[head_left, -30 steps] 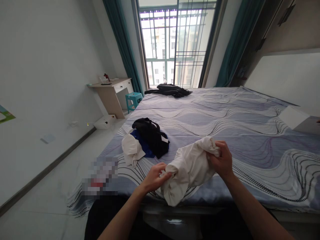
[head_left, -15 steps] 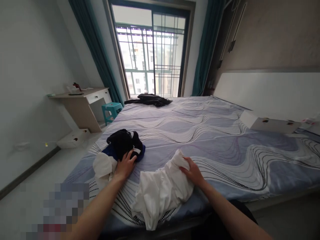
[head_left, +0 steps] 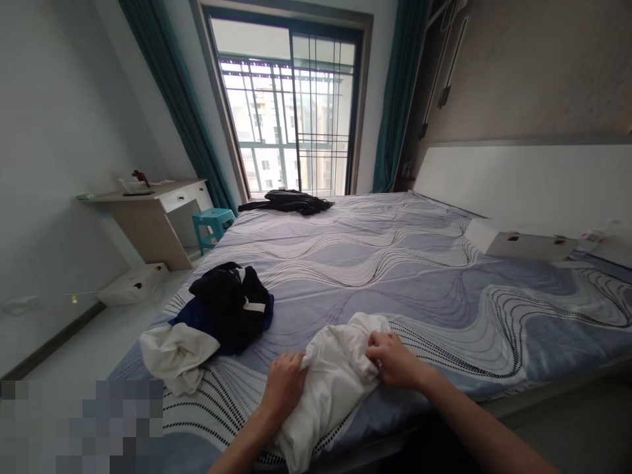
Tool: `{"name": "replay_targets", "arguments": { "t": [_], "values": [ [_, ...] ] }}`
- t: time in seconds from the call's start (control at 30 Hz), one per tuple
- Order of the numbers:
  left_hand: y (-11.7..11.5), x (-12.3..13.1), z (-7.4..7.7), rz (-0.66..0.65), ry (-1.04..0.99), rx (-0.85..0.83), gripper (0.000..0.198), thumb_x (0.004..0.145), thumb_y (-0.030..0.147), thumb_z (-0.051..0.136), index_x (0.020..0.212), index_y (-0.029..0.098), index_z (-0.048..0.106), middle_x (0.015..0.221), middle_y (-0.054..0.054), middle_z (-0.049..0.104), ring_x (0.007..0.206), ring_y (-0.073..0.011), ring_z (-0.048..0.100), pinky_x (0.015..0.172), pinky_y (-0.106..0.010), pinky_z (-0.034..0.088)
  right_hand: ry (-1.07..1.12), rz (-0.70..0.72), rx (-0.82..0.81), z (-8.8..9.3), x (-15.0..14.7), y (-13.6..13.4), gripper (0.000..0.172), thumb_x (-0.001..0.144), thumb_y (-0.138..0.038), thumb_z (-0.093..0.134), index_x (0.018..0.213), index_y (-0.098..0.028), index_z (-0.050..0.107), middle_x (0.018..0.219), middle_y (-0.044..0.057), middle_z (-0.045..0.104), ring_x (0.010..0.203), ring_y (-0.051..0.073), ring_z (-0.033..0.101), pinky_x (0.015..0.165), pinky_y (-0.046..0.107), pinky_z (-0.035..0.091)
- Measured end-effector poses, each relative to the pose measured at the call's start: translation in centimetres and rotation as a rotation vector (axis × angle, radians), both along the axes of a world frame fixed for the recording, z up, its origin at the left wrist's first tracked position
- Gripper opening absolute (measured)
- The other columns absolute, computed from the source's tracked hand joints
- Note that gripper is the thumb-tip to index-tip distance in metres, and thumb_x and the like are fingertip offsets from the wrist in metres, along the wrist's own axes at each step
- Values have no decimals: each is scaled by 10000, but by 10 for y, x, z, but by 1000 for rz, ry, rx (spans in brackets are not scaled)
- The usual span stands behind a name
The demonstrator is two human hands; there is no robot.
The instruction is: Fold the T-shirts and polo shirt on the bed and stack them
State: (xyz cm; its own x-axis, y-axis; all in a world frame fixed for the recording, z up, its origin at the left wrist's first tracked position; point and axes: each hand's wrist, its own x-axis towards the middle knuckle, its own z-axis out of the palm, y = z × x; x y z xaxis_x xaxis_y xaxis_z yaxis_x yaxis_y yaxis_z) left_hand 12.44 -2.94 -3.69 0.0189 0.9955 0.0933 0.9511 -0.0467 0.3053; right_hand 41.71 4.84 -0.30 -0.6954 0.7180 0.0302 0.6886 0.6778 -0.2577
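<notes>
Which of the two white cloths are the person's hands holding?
The larger white cloth, with the left hand and right hand both gripping it. The smaller white cloth lies crumpled by the dark clothes, to the left, with neither hand on it.

1. Cloth (head_left: 328, 375), 6 o'clock: plain white.
2. Sheet (head_left: 434, 283), 4 o'clock: grey-blue, white waves, black dotted lines, purple lines.
3. Pile (head_left: 224, 309), 8 o'clock: black, blue, off-white.
4. Stool (head_left: 213, 216), 9 o'clock: turquoise.
5. Curtains (head_left: 168, 92), 10 and 1 o'clock: teal.

The window (head_left: 266, 112) glares; foreground looks dim; lower-left corner pixelated.
</notes>
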Motion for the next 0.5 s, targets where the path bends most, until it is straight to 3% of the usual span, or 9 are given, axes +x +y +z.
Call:
{"name": "replay_targets", "arguments": {
  "t": [0.07,0.13,0.2,0.27,0.3,0.37,0.43,0.5],
  "values": [
    [-27,-11,-3,-98,-62,202,288,909,199,457,1051,251,702,931,-84,691,922,-239,622,859,-401,487,-27,64,-16,-2,15,-15,163,677,-68,565,735,-203,634,973,44,634,937,221,565,900,382,326],
    [-53,-31,-3,-247,-114,377,292,903,196,467,1027,290,714,844,-73,673,833,-223,610,832,-399,495,-39,20,-19,0,33,-21,204,694,-35,516,723,-202,629,896,36,648,894,208,570,861,364,326],
    [-75,-48,2,-438,-132,373,258,888,264,523,1016,355,727,796,-56,681,766,-221,613,830,-415,509,-36,-106,6,4,51,-20,241,685,-3,473,695,-197,615,852,38,648,870,207,573,816,349,330],
    [-88,-57,10,-561,-143,203,181,868,354,576,910,419,739,759,-20,703,728,-217,633,856,-419,523,0,-235,34,7,61,-15,265,654,18,447,665,-198,599,823,41,641,874,218,570,804,342,344],
    [-91,-57,14,-569,-155,88,162,869,397,583,832,425,738,734,-4,708,712,-214,645,855,-409,530,42,-281,32,7,62,-12,282,636,25,438,671,-202,601,816,41,639,877,220,570,804,337,357],
    [-86,-47,22,-456,-215,-95,253,905,444,538,747,386,728,736,-7,716,717,-211,666,808,-377,542,184,-330,1,3,55,-8,363,643,17,435,808,-220,657,893,42,660,925,219,580,834,329,397],
    [-68,-28,26,-263,-293,-133,328,948,447,454,844,333,743,857,-49,733,807,-221,686,788,-363,541,306,-352,-30,-6,38,-4,491,706,-44,492,1127,-237,656,1109,61,665,1052,230,580,914,347,422],
    [-42,-3,23,-130,-347,-77,355,957,399,412,1075,284,727,1065,-95,717,976,-238,676,872,-373,525,312,-403,-66,-17,17,-1,626,741,-150,607,1358,-233,543,1256,97,629,1162,267,555,998,402,403]
  ]
}}
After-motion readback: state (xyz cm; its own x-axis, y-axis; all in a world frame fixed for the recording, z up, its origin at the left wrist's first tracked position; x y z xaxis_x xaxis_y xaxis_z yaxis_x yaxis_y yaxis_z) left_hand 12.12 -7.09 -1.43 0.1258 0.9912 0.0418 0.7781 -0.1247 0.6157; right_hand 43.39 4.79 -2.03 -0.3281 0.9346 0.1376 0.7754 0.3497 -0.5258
